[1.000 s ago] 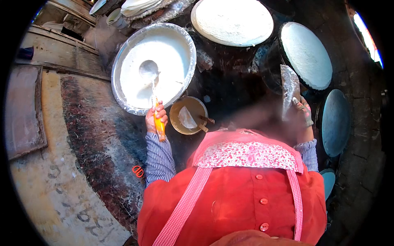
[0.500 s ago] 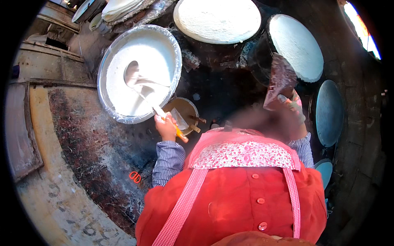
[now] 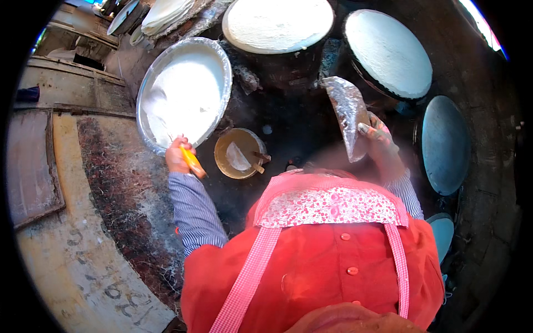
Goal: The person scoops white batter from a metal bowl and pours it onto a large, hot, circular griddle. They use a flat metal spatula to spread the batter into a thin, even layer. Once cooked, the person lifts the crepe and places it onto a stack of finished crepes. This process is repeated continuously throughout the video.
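We can barely make out the head of the yellow-handled ladle (image 3: 193, 162): it blurs into the white liquid (image 3: 197, 83) in the basin (image 3: 142, 126) at ten o'clock. Haze softens the right wrist, and the scraper (image 3: 345, 108) at two o'clock hides part of the fingers behind it. The white-coated pan (image 3: 280, 22) at twelve is cut off by the top edge.

At nine o'clock, the left hand (image 3: 177, 155) wraps its fingers round the ladle's handle, just beside the basin's near rim. At about half past two, the right hand (image 3: 380, 136) pinches the scraper by its edge, blade slanting toward eleven.

Half a second ago, we saw the left hand overlapping the bucket (image 3: 218, 154); now it sits apart from it, farther toward nine.
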Demonstrator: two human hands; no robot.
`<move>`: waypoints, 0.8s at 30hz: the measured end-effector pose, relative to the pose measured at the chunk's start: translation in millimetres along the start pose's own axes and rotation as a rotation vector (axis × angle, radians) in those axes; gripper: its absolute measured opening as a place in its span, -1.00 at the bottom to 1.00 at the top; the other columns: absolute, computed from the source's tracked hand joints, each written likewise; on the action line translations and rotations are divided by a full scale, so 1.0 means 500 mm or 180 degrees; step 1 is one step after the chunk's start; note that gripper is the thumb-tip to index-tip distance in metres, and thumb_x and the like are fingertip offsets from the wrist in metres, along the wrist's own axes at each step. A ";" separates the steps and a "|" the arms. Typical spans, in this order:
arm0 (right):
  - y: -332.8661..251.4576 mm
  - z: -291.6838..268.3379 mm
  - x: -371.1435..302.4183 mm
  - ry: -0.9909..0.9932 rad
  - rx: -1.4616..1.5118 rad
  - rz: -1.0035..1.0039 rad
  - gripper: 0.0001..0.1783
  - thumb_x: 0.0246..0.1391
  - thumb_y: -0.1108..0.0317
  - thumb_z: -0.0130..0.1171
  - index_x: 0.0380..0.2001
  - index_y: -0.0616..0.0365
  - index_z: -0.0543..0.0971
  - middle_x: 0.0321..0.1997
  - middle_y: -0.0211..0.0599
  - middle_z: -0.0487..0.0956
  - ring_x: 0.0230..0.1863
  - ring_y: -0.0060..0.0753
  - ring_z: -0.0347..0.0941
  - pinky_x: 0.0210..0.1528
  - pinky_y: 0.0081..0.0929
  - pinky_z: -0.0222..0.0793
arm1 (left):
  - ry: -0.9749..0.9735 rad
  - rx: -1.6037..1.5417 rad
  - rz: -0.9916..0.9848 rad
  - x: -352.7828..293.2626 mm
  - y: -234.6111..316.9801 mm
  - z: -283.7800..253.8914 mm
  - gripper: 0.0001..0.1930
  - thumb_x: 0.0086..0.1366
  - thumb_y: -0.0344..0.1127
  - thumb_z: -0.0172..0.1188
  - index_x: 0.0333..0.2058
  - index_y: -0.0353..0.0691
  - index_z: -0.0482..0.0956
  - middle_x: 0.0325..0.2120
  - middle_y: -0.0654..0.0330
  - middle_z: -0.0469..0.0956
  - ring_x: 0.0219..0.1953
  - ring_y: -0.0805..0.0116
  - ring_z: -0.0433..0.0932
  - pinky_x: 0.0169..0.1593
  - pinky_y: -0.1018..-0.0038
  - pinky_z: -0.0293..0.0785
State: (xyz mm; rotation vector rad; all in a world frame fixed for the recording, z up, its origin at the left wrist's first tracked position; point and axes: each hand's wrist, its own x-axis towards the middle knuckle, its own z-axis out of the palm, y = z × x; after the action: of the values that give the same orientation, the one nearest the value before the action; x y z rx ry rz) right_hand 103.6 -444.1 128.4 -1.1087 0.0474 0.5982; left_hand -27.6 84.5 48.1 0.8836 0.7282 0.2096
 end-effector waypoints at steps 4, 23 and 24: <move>-0.015 -0.027 -0.006 -0.0129 -0.0101 0.0107 -0.39 -0.26 0.37 0.24 -0.06 0.34 0.33 -0.15 -0.25 0.45 -0.16 -0.45 0.39 -0.07 -0.52 0.30 | -0.0538 -0.1021 0.0333 -0.017 -0.035 0.030 -0.85 0.20 -0.26 -0.08 -0.36 -0.20 0.33 -0.70 0.40 0.21 -0.69 0.59 0.19 -0.61 0.59 0.22; -0.126 -0.028 -0.024 0.1126 -0.2088 -0.2457 -0.71 -0.14 0.49 0.15 -0.25 0.16 0.44 -0.38 -0.36 0.50 -0.33 -0.51 0.42 -0.31 -0.47 0.37 | -0.2939 -0.1021 -0.1582 -0.222 -0.138 0.540 -0.68 0.25 -0.37 -0.08 -0.04 -0.32 0.18 -0.47 0.24 0.29 -0.59 0.55 0.33 -0.57 0.49 0.46; -0.130 -0.079 -0.037 0.1620 -0.1497 -0.1778 -0.69 -0.15 0.43 0.17 -0.24 0.15 0.45 -0.29 -0.28 0.51 -0.26 -0.46 0.43 -0.27 -0.46 0.37 | -0.2833 -0.0865 -0.1435 -0.210 -0.129 0.543 -0.67 0.24 -0.37 -0.07 -0.04 -0.34 0.18 -0.49 0.23 0.30 -0.62 0.56 0.32 -0.60 0.50 0.46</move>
State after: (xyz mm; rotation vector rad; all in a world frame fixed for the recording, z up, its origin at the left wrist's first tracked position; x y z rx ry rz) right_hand 128.9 -505.5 169.8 -1.6299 0.0341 -0.1983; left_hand 64.6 -174.5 163.2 0.4523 0.0420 -0.4616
